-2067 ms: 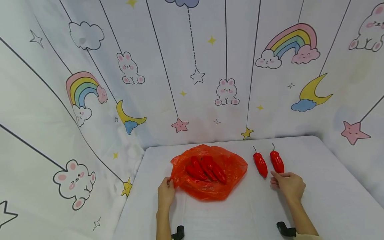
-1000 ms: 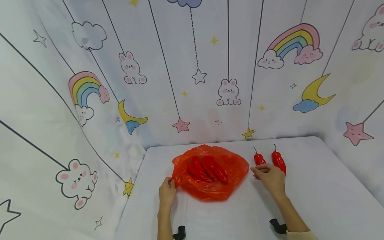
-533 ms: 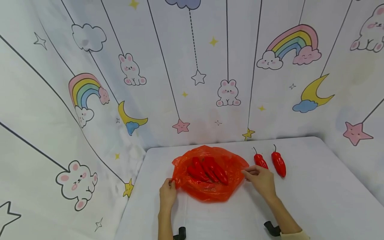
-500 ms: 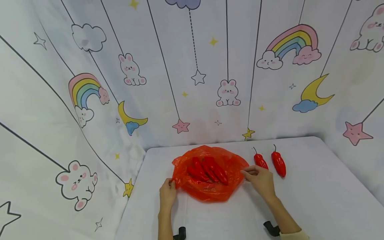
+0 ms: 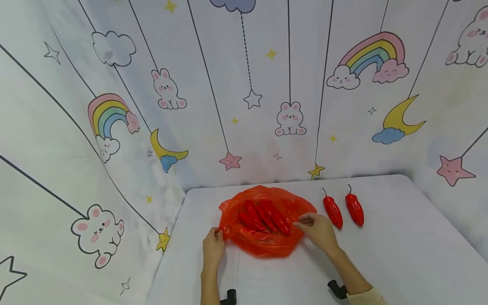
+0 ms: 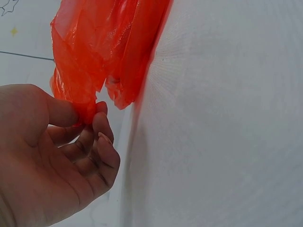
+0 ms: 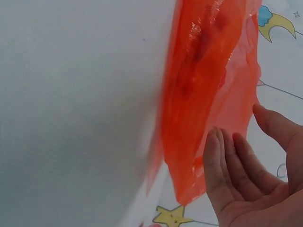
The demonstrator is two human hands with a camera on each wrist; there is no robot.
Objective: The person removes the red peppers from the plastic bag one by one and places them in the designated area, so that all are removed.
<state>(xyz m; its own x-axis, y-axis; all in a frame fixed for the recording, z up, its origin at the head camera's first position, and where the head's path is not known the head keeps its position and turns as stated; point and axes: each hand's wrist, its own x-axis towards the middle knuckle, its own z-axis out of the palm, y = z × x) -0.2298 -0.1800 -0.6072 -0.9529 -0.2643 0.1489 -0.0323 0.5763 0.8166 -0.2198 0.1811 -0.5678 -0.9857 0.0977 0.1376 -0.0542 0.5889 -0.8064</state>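
Observation:
A red plastic bag (image 5: 263, 250) lies spread on the table, with several red chili peppers (image 5: 280, 221) on or in it. My left hand (image 5: 212, 245) pinches the bag's left edge between thumb and fingers; the left wrist view shows the bunched plastic (image 6: 87, 106) in that pinch. My right hand (image 5: 319, 232) hovers at the bag's right side. In the right wrist view, its thumb and fingers (image 7: 246, 165) are apart beside the plastic, with nothing between them. Two more red peppers lie right of the bag, a nearer pepper (image 5: 333, 212) and a farther pepper (image 5: 355, 209).
A white-covered table (image 5: 404, 254) carries everything. Behind it and to the left hangs a white cloth (image 5: 206, 97) printed with rabbits, rainbows and stars. Black mounts (image 5: 337, 289) sit at both wrists.
My right hand has moved left, from beside the right-hand pepper, past the other pepper, to the bag's right side. The left hand keeps its pinch; both loose peppers stay in place.

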